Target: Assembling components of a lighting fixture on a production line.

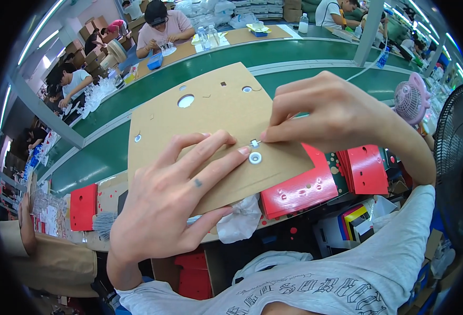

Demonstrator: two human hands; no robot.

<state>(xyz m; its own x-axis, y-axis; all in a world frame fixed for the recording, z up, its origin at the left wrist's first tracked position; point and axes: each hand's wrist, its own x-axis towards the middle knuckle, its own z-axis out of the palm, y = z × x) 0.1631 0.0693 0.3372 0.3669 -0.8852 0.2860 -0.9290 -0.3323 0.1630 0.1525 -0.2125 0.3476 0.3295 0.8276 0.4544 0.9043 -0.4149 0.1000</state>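
Observation:
A brown cardboard sheet (pixel 215 113) with punched holes lies tilted in front of me. My left hand (pixel 163 205) rests on it, fingers stretched and spread, the thumb below its near edge. Beside the left fingertips, a small white piece (pixel 254 143) sits at a slot, with a thin wire (pixel 259 141) across it. My right hand (pixel 326 113) pinches at the wire's right end; the fingers partly hide it. Just nearer to me is a white ring (pixel 255 158) set in the sheet. Other white rings (pixel 247 89) sit farther off.
Red punched sheets (pixel 299 189) lie under the cardboard's right side, with a red stack (pixel 365 170) beyond. Grey wires (pixel 103 223) are bundled at left. A green conveyor (pixel 189 68) runs behind. A black fan (pixel 454 131) and pink fan (pixel 411 97) stand right. Co-workers sit opposite.

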